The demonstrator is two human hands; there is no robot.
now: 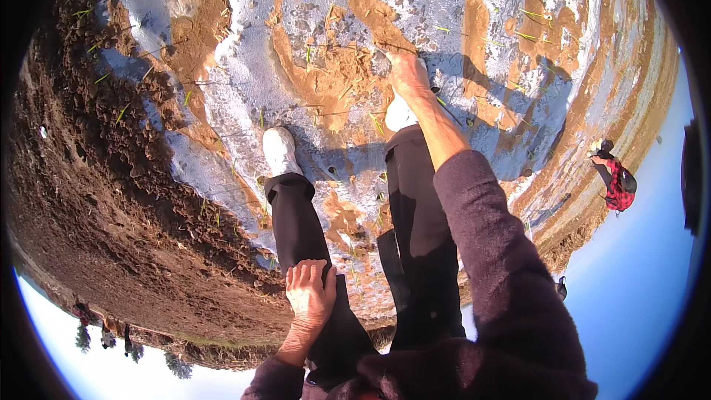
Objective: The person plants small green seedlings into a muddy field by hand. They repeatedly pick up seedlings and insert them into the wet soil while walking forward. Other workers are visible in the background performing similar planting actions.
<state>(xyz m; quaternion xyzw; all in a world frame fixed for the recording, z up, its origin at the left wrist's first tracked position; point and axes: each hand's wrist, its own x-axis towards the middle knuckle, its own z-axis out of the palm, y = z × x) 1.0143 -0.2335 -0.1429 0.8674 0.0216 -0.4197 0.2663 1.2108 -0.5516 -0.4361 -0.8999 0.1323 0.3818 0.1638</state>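
My left hand (310,292) rests on the knee of my black trousers (300,216), its fingers spread a little and nothing visible in it. My right hand (409,74) reaches down to the ground beside my right white shoe (400,114). Its fingers are curled over the end of something thin at the plastic mulch film (333,11); what it is cannot be made out. Small green seedlings (376,122) poke up through the film near that hand. Brown soil (333,78) lies in patches on top of the film.
My left white shoe (279,151) stands on the film. Dark loose soil (122,166) runs along the left. At the right a person in a red checked shirt (619,188) bends over the rows. Distant people (108,333) and trees (178,365) stand at the lower left.
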